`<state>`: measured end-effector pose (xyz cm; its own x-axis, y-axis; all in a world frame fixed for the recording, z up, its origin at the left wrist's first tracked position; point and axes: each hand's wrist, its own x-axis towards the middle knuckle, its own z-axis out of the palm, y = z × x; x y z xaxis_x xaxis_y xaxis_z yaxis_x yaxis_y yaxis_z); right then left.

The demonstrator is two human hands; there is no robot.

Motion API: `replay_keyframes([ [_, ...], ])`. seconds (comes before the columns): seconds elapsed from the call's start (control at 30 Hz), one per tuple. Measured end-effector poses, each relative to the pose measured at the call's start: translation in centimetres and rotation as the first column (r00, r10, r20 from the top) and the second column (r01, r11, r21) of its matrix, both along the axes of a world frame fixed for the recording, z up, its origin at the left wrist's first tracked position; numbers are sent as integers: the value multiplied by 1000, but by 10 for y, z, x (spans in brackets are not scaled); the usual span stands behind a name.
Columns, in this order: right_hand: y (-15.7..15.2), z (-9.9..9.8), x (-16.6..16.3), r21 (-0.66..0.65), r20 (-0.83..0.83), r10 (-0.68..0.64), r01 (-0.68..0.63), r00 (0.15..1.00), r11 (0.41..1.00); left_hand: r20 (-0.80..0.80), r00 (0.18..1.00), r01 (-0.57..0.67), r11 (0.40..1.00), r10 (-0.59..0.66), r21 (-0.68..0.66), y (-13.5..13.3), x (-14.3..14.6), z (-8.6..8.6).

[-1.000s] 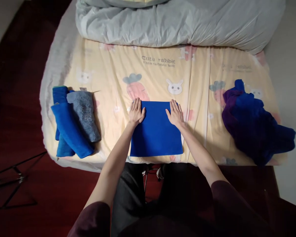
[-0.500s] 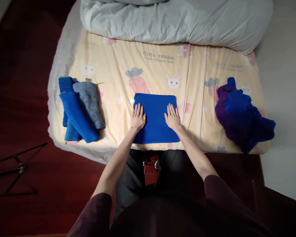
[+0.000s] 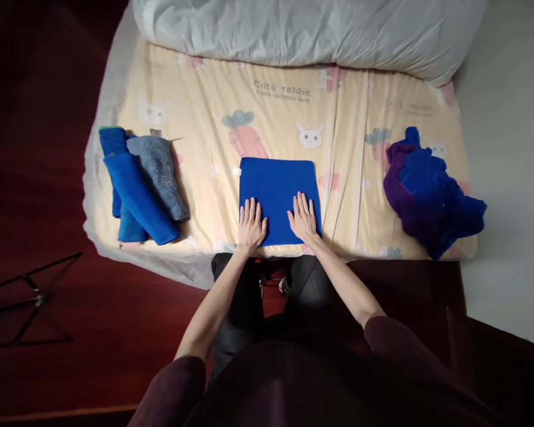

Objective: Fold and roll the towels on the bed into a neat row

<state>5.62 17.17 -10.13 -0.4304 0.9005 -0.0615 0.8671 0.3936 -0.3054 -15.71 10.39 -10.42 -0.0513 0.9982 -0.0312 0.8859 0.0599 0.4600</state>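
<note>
A blue towel point(image 3: 278, 184), squarish and smooth, lies flat on the bed in front of me, with a small white tag at its upper left corner. My left hand point(image 3: 251, 226) rests palm down on its lower left part, fingers stretched out. On the lower right part lies my right hand point(image 3: 303, 218), also flat with fingers spread. Neither hand grips the cloth.
Left on the bed are rolled blue towels point(image 3: 140, 198) and a grey rolled towel point(image 3: 160, 175). A crumpled blue and purple cloth pile point(image 3: 431, 193) lies right. Grey bedding point(image 3: 302, 32) runs along the back. A black tripod leg point(image 3: 26, 296) stands on the floor at left.
Both hands have slid down the towel toward its near edge, and the right hand has also shifted slightly left. The whole view has moved a little, while the towel stays flat.
</note>
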Motion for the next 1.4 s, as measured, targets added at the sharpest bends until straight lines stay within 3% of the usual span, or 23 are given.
replay_keyframes([
  [0.13,-20,-2,1,-23,-18,81,-82,997,996,14,1000,-11,1000,11,-4,-9,5,-4],
  [0.3,-25,-3,24,-70,-11,23,-24,1000,997,52,998,-45,998,48,-51,-19,-5,-7],
  [0.6,-47,-3,42,21,13,-120,120,993,993,-7,999,-33,999,32,-39,-58,-19,6],
  [0.73,-79,3,48,0,-10,-263,263,965,965,2,997,-72,996,73,-60,-90,-22,13],
  [0.93,-143,9,62,70,-206,-418,440,885,895,47,991,-128,992,129,-20,-126,-21,14],
  [1.07,-154,9,74,81,-276,-407,443,871,893,53,985,-164,986,164,-3,-128,-26,10],
  [1.3,-141,-10,89,160,-398,-326,415,857,896,85,981,-189,966,177,176,-121,-33,-6],
  [1.4,-137,-17,92,156,-431,-324,423,842,893,108,980,-186,965,168,185,-118,-33,-12],
])
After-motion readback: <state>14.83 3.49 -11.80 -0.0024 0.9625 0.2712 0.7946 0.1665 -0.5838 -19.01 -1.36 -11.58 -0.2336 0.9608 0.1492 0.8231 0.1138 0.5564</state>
